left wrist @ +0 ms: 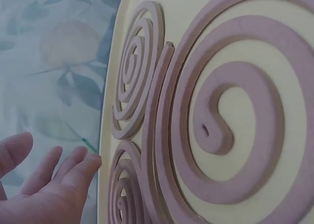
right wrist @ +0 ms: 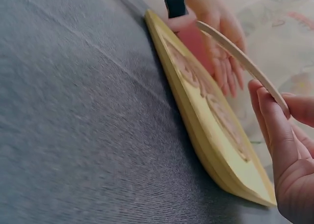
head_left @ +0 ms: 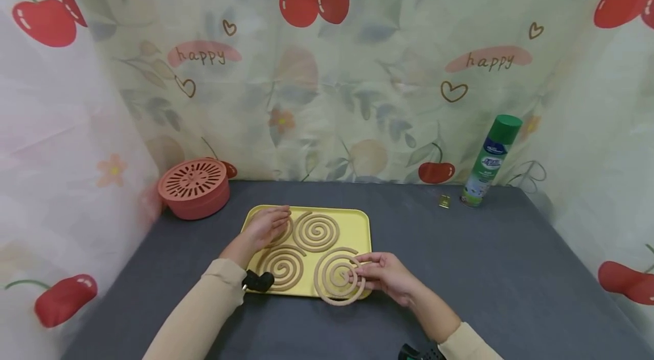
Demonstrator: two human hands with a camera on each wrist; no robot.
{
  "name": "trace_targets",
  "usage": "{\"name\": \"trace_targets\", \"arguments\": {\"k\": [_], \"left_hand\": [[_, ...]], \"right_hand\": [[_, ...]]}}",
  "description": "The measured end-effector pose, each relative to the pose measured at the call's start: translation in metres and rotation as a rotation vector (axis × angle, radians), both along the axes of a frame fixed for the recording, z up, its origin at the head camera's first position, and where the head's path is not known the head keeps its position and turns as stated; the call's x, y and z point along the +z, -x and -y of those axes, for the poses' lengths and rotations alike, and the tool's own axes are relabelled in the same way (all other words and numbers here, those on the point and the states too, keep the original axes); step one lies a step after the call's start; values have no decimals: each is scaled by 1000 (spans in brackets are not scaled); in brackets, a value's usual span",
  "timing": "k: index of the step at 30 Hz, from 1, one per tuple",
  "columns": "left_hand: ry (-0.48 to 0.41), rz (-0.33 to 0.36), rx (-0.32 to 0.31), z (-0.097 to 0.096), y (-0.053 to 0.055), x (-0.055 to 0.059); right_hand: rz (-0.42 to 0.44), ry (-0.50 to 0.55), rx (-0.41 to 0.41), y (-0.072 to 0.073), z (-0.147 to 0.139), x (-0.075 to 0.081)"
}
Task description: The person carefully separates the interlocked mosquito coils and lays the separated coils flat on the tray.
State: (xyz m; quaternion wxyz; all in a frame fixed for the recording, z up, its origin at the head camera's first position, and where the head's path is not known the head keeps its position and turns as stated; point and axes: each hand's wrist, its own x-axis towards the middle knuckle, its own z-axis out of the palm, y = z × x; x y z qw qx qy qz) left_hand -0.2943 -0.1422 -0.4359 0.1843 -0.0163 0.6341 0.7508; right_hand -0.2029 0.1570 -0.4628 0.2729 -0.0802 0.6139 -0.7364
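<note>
My right hand (head_left: 385, 275) pinches the edge of a tan mosquito coil (head_left: 339, 303) over the front right corner of a yellow tray (head_left: 361, 226). In the right wrist view that coil (right wrist: 245, 62) shows edge-on, thumb on one side and fingers on the other. Several more coils lie flat on the tray: one at the back right (head_left: 317, 230), one at the front left (head_left: 282, 269), and one at the back left, partly hidden by my left hand (head_left: 268, 226). That hand hovers with straight fingers; in the left wrist view its fingers hold nothing.
A round pink container (head_left: 196, 204) with a slotted lid stands at the back left of the dark table (head_left: 460, 269). At the back right are a green spray can (head_left: 487, 161), a small gold metal piece (head_left: 444, 201) and a pale cord (head_left: 533, 170). Printed curtains (head_left: 327, 93) enclose the table.
</note>
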Motion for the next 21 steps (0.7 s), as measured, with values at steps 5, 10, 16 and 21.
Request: {"name": "trace_targets", "arguments": {"k": [5, 10, 16, 21], "left_hand": [[-11, -7, 10, 4, -1, -3], [-28, -3, 21, 5, -1, -3], [-64, -31, 8, 5, -9, 4], [49, -109, -1, 1, -22, 11]], "right_hand": [[19, -41, -44, 10, 6, -3], [-4, -61, -46, 15, 10, -6], [-37, -108, -52, 18, 14, -8], [-29, -138, -58, 20, 16, -11]]}}
